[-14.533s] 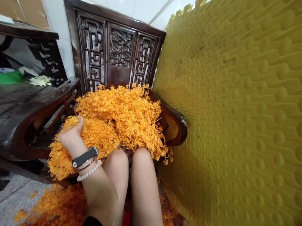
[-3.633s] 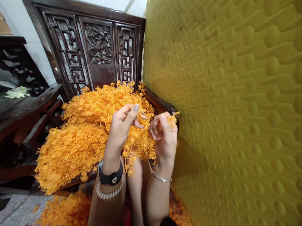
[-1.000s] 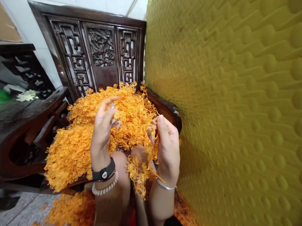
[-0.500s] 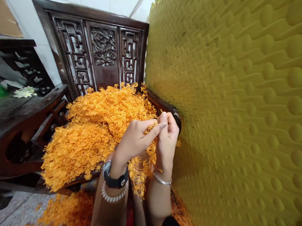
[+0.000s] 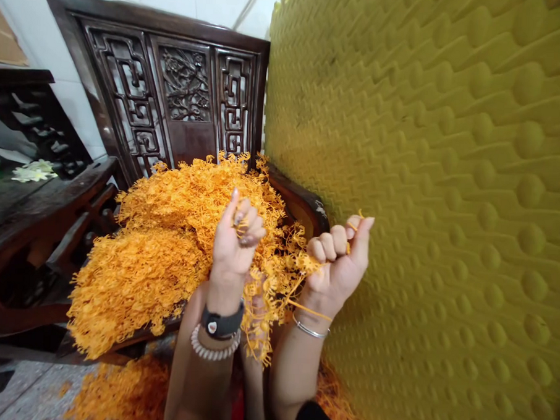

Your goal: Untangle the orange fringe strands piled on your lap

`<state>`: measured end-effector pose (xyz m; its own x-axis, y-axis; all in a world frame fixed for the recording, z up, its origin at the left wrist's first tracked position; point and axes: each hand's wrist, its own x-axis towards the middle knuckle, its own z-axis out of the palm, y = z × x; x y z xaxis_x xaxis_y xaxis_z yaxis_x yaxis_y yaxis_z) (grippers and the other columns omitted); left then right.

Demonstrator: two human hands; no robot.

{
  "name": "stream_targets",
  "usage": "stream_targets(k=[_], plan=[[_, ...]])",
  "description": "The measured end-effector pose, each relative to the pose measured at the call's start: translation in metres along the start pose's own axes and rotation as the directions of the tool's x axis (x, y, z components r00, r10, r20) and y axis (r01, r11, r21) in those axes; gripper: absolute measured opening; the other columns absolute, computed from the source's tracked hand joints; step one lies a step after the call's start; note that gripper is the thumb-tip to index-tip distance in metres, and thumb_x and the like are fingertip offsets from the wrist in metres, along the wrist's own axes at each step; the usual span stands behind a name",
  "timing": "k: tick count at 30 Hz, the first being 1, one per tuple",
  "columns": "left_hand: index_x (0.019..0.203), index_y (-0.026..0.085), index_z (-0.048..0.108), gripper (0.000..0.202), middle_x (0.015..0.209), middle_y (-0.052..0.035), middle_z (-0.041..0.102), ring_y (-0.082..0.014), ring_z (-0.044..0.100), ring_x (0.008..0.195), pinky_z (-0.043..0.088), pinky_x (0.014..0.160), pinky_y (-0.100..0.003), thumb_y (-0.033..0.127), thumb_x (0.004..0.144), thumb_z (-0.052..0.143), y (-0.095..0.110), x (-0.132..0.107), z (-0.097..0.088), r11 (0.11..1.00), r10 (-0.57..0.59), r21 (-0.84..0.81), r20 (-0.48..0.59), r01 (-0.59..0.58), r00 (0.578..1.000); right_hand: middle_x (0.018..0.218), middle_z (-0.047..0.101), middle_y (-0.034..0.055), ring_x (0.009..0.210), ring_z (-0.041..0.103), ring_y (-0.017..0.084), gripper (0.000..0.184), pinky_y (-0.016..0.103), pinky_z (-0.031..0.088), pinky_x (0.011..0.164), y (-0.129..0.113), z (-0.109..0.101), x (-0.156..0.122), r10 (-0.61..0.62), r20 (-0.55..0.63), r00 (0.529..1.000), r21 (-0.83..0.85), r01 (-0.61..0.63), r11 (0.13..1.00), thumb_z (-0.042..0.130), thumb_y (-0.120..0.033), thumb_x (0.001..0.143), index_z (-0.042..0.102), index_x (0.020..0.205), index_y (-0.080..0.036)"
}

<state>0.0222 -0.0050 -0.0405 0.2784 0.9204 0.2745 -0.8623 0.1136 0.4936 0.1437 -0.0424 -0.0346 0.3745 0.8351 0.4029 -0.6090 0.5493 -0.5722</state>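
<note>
My left hand [image 5: 236,242] is curled closed with its thumb raised, in front of a big heap of orange plastic pieces [image 5: 187,212]. A bit of orange plastic shows between its fingers. To the right, my right hand [image 5: 337,262] is closed, thumb and forefinger pinching a thin orange plastic sprig [image 5: 352,225]. A thin orange stem [image 5: 309,309] lies across the right wrist. Between my forearms hangs a bunch of orange plastic sprigs [image 5: 261,308], with thin curled tips. How it joins the right hand is partly hidden.
The heap rests on a dark carved wooden chair [image 5: 190,141]. A yellow bumpy foam mat [image 5: 423,210] stands upright close on the right. More orange pieces [image 5: 124,386] lie low by the floor. A dark wooden table [image 5: 24,208] with a pale flower [image 5: 35,171] is at left.
My hands, together at the fingertips before, have parted: the left moved left and turned with thumb up, the right moved right. The camera view shifted slightly.
</note>
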Motion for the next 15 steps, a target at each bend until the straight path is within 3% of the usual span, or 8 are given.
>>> stream_targets(k=[3, 6, 8, 11, 15], plan=[[0.056, 0.017, 0.037, 0.033, 0.042, 0.0078, 0.019, -0.0044, 0.015, 0.035, 0.021, 0.033, -0.015, 0.028, 0.087, 0.037, 0.011, 0.002, -0.008, 0.995, 0.104, -0.007, -0.012, -0.104, 0.995, 0.044, 0.011, -0.0103, 0.037, 0.003, 0.006, 0.035, 0.015, 0.016, 0.031, -0.004, -0.007, 0.006, -0.067, -0.040, 0.997, 0.103, 0.071, 0.992, 0.044, -0.040, 0.086, 0.032, 0.060, -0.020], [0.082, 0.018, 0.056, 0.017, 0.042, 0.0082, 0.024, -0.0053, 0.018, 0.035, 0.022, 0.033, -0.016, 0.025, 0.082, 0.040, 0.008, -0.002, -0.005, 0.983, 0.097, 0.151, 0.040, -0.102, 0.994, 0.046, 0.013, -0.0095, 0.037, 0.011, 0.006, 0.035, 0.014, 0.027, 0.037, -0.001, -0.006, 0.008, -0.096, -0.031, 0.995, 0.141, 0.100, 0.985, 0.044, -0.038, 0.087, 0.033, 0.059, -0.020], [0.091, 0.019, 0.058, 0.019, 0.046, 0.0067, 0.031, -0.0057, 0.025, 0.037, 0.025, 0.035, -0.017, 0.024, 0.080, 0.044, 0.000, -0.005, 0.000, 0.944, 0.051, 0.323, 0.067, -0.070, 0.996, 0.047, 0.015, -0.0090, 0.039, 0.017, 0.006, 0.035, 0.016, 0.036, 0.046, 0.003, -0.003, 0.008, -0.102, -0.022, 0.994, 0.144, 0.105, 0.984, 0.044, -0.038, 0.087, 0.034, 0.059, -0.020], [0.077, 0.017, 0.059, 0.014, 0.058, 0.0016, 0.044, -0.0069, 0.037, 0.048, 0.031, 0.042, -0.018, 0.025, 0.079, 0.048, -0.016, -0.006, 0.007, 0.847, -0.068, 0.531, 0.142, -0.018, 0.987, 0.049, 0.019, -0.0080, 0.043, 0.026, 0.007, 0.034, 0.022, 0.044, 0.060, 0.007, 0.001, 0.006, -0.112, -0.035, 0.993, 0.153, 0.116, 0.981, 0.042, -0.036, 0.088, 0.034, 0.058, -0.020], [0.067, 0.017, 0.050, 0.014, 0.066, 0.0001, 0.044, -0.0084, 0.038, 0.056, 0.032, 0.046, -0.019, 0.024, 0.078, 0.044, -0.030, -0.005, 0.011, 0.835, -0.271, 0.536, 0.208, 0.122, 0.940, 0.052, 0.020, -0.0075, 0.046, 0.030, 0.007, 0.031, 0.024, 0.046, 0.067, 0.005, 0.000, 0.005, -0.150, -0.030, 0.988, 0.166, 0.153, 0.974, 0.041, -0.034, 0.088, 0.038, 0.060, -0.021]])
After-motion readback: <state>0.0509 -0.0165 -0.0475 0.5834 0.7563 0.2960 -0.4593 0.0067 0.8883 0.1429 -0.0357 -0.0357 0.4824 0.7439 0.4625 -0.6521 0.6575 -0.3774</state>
